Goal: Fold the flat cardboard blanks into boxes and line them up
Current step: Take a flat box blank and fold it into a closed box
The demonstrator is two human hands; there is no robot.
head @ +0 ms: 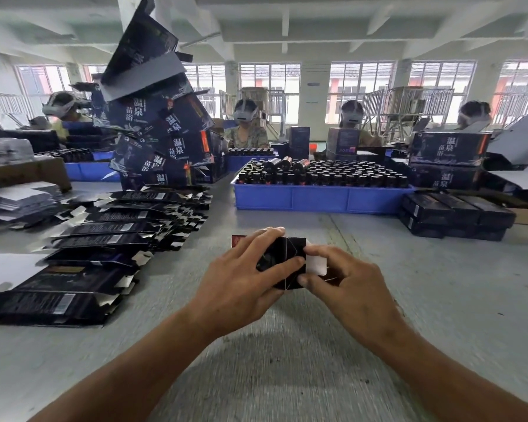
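A small black cardboard box (282,258), partly folded, sits between both hands above the grey table (287,345). My left hand (244,284) grips its left side, fingers curled over the top. My right hand (351,287) pinches a white end flap (316,264) on the box's right end. Flat black blanks (104,236) lie fanned out in overlapping rows on the table to the left. Finished black boxes (457,214) stand side by side in two layers at the right.
A blue tray (320,197) full of dark bottles stands behind the hands. A leaning tower of larger dark printed cartons (162,126) rises at the back left. Several people sit across the table. More cartons (448,159) are stacked at the right.
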